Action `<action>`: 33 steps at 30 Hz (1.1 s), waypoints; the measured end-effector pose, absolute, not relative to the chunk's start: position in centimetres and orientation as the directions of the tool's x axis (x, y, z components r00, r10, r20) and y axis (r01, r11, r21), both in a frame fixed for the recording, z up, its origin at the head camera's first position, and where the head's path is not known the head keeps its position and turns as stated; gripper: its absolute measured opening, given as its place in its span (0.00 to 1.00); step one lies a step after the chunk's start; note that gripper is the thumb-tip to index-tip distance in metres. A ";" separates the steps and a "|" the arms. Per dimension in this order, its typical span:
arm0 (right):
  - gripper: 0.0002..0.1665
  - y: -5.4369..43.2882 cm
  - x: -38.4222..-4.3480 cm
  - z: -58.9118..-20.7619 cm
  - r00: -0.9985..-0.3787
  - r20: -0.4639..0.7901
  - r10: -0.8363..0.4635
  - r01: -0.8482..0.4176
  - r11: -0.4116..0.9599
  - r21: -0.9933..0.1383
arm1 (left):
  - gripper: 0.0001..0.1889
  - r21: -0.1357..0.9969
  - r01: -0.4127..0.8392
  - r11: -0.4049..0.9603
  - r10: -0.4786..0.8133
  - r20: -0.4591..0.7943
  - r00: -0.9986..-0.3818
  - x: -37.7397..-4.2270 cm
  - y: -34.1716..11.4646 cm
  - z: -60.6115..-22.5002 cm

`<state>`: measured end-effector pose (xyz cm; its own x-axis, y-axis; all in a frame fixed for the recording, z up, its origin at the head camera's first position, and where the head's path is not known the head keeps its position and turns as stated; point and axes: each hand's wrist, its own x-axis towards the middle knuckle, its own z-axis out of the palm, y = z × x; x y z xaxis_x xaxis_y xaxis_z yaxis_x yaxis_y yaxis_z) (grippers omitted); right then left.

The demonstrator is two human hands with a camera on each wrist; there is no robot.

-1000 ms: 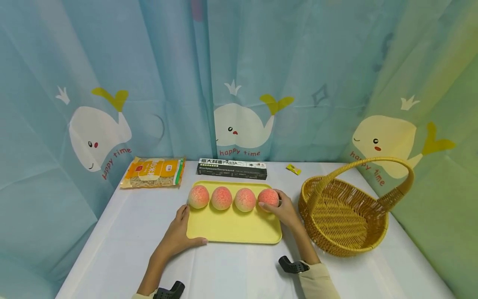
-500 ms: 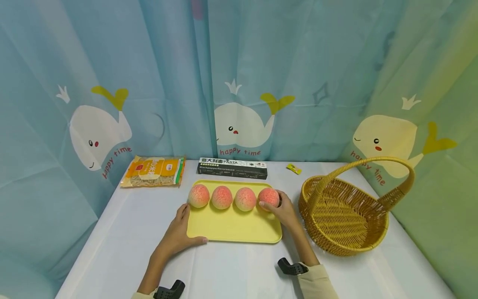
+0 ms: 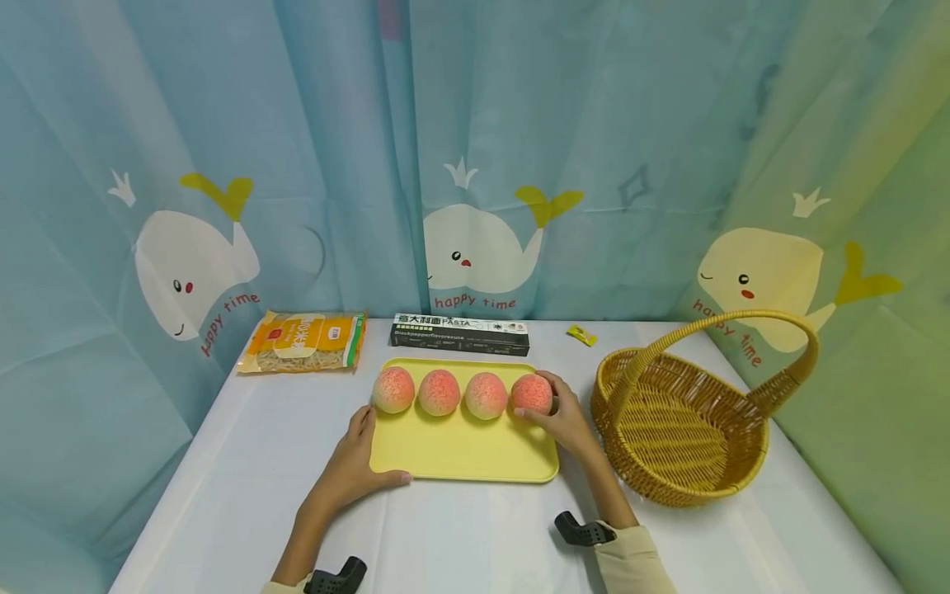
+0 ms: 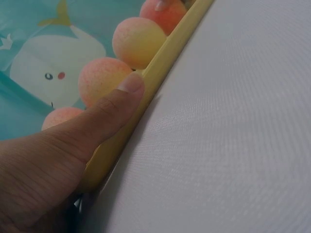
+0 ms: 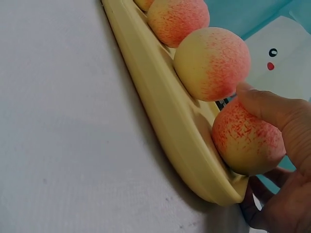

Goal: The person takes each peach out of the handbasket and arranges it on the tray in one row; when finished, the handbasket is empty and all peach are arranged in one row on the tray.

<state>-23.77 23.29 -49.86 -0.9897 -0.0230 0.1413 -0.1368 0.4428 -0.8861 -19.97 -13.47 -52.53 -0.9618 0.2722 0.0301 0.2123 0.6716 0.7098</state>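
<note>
Several pink-and-yellow peaches stand in a row along the back of a yellow tray (image 3: 463,454). My right hand (image 3: 567,419) holds the rightmost peach (image 3: 531,393) between thumb and fingers. In the right wrist view that peach (image 5: 248,138) sits at the tray's end, with the thumb on its upper side. My left hand (image 3: 352,462) grips the tray's front left corner, fingers along the left side and thumb on the front edge. The left wrist view shows the thumb lying against the tray's rim (image 4: 160,60). The leftmost peach (image 3: 393,390) is just beyond the left fingertips.
A wicker basket (image 3: 675,445) with a tall handle stands right of the tray. Behind the tray lies a black-and-white pasta box (image 3: 460,336), with a small yellow packet (image 3: 582,335) to its right. An orange food bag (image 3: 303,342) lies at back left. Curtains (image 3: 475,124) enclose the table.
Both hands, the tray and the peaches keep nearly the same places. Only a slight shift of the whole head view shows.
</note>
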 end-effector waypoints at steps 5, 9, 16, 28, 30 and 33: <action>0.50 23.2 -24.0 -50.0 -0.990 0.140 -0.015 -0.130 0.465 -0.876 | 0.71 0.710 0.210 0.672 0.268 0.031 -0.963 -20.0 -13.5 -52.6; 0.50 23.1 -24.3 -50.0 -0.989 0.144 -0.024 -0.139 0.451 -0.882 | 0.72 0.712 0.203 0.672 0.259 0.032 -0.965 -20.0 -13.6 -52.6; 0.49 22.8 -24.2 -49.6 -0.987 0.155 -0.031 -0.152 0.458 -0.876 | 0.71 0.711 0.211 0.671 0.257 0.044 -0.965 -20.1 -13.7 -52.4; 0.50 23.1 -23.9 -49.1 -0.989 0.146 -0.035 -0.145 0.481 -0.864 | 0.71 0.715 0.203 0.669 0.265 0.026 -0.964 -20.5 -13.2 -52.7; 0.51 23.5 -24.1 -49.9 -0.992 0.127 -0.025 -0.123 0.492 -0.862 | 0.71 0.713 0.204 0.671 0.264 0.028 -0.964 -20.6 -13.2 -52.7; 0.53 23.7 -23.9 -50.1 -0.995 0.097 0.002 -0.084 0.487 -0.870 | 0.70 0.709 0.204 0.675 0.265 0.026 -0.964 -20.6 -13.1 -52.7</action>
